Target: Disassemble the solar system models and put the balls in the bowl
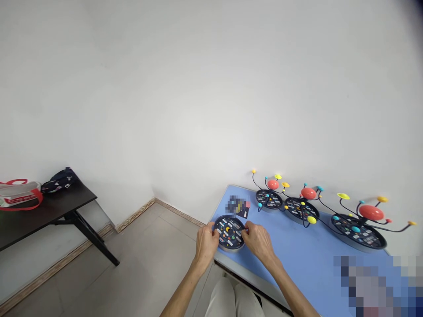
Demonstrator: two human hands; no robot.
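A round dark base (pixel 229 233) printed with planets and small white labels lies at the near left edge of the blue table. My left hand (pixel 206 242) is closed on its left rim, thumb on top. On the opposite rim, my right hand (pixel 257 240) pinches the edge with thumb and fingers. Just behind the base is a dark printed card (pixel 243 212), partly blurred out.
Three solar system models, the left (pixel 269 200), middle (pixel 302 209) and right (pixel 358 231), stand along the wall with arms sticking out. A dark table (pixel 66 207) at far left bears a red-and-white bag (pixel 23 193) and a dark bag (pixel 58 181).
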